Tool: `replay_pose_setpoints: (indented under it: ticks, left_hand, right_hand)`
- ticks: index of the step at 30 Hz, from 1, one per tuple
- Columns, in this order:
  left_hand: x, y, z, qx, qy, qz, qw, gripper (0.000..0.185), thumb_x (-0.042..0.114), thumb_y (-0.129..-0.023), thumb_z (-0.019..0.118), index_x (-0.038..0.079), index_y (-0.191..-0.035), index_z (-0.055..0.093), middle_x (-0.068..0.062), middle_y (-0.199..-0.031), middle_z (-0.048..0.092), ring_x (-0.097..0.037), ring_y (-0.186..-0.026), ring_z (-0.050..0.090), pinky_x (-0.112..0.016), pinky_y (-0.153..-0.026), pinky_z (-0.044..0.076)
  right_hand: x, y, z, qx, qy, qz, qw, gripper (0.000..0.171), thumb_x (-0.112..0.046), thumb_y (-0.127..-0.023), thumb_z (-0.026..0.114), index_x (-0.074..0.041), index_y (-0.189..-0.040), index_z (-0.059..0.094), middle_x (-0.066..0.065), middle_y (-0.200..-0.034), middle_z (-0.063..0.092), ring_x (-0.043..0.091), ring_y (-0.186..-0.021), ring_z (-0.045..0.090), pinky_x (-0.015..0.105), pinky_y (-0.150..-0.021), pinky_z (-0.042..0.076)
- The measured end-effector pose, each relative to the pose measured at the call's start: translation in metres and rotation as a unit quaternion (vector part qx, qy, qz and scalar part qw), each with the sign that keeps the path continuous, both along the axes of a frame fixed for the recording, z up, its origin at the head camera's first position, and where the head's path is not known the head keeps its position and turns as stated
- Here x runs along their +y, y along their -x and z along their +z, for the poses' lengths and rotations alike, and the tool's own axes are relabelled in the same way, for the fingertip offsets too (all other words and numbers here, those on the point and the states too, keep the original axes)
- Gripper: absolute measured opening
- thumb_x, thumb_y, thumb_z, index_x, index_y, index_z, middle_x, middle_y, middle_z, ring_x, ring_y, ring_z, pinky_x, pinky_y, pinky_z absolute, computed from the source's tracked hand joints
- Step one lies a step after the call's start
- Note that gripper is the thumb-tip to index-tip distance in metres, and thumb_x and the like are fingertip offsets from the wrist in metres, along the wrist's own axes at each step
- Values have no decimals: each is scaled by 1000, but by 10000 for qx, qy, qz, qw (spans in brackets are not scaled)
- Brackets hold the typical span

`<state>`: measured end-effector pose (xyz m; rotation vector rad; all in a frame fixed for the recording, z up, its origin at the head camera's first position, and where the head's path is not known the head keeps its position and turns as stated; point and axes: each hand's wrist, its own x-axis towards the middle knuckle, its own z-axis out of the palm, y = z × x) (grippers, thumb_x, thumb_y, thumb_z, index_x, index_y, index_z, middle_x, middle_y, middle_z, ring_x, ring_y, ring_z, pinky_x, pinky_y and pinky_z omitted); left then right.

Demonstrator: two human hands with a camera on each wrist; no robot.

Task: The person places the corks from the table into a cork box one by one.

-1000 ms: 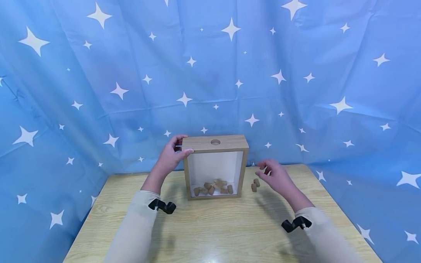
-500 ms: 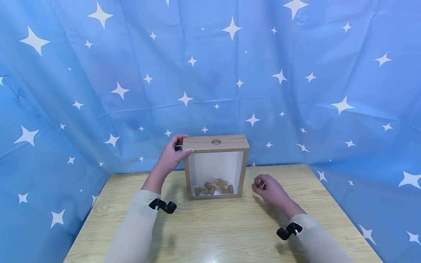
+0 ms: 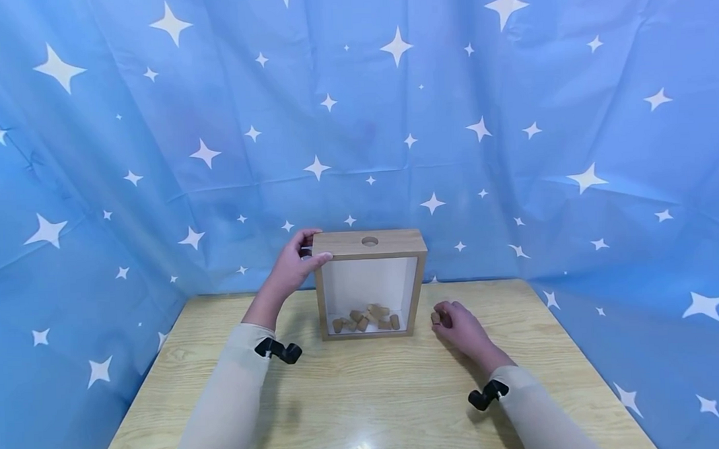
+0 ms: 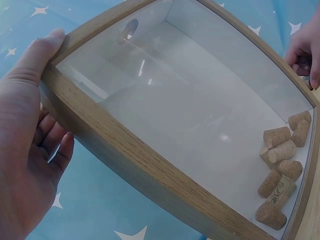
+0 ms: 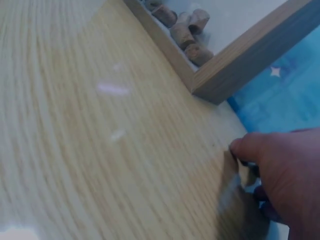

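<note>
A wooden shadow box point(image 3: 390, 241) with a clear front stands upright on the table, a round hole point(image 3: 369, 241) in its top. Several corks point(image 4: 276, 136) lie along its bottom, seen through the pane. My left hand point(image 3: 289, 266) grips the upper left corner, thumb on the front edge and fingers behind, as the left wrist view also shows. To the right of the box, low over the table, my right hand point(image 3: 465, 330) pinches a cork point(image 3: 436, 318) between thumb and forefinger. In the right wrist view the hand point(image 5: 287, 167) covers most of that cork.
The wood-grain table point(image 3: 353, 383) stretches in front of the box. Close behind hangs a blue curtain point(image 3: 356, 132) with white stars. A black wrist camera point(image 3: 279, 351) sits on the left sleeve and another camera point(image 3: 488, 395) on the right one.
My right hand has come down and slightly toward me onto the loose corks beside the box, and its fingers have closed on one. My left hand keeps its hold on the box.
</note>
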<state>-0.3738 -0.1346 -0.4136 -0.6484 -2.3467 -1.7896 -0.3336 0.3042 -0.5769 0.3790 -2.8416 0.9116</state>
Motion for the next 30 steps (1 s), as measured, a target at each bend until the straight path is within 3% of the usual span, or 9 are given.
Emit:
replay_pose_setpoints:
  ticks: [8,17,30]
  left_hand:
    - [1,2,0,38,-44,-34,10000,65,35,-102,82,13,-156,54,-19,-139,56,-42,-123,56,-53,-100,51]
    - [0,0,1,-10,-36,-32,10000,67,37,-101,83,14,-156,54,-17,-139,56,-38,-120,57,-49,-95,54]
    - [0,-1,1,-63,-27,-29,10000,68,37,-101,83,12,-157,54,-17,-139,56,-37,-120,58,-51,-96,54]
  right_hand:
    - [-1,-2,-2,36,-79,-34,10000,45,-12,-99,83,-1,-141,69,7,-105,62,21,-90,58,41,-81,53]
    - [2,-5,0,11,204,-78,9998,49,-11,-98,82,-1,-144,68,5,-105,63,21,-91,59,37,-79,53]
    - [1,-5,14,386,503,76,9980,35,-4,-99,81,-1,-132,71,5,-95,61,18,-79,58,32,-68,52]
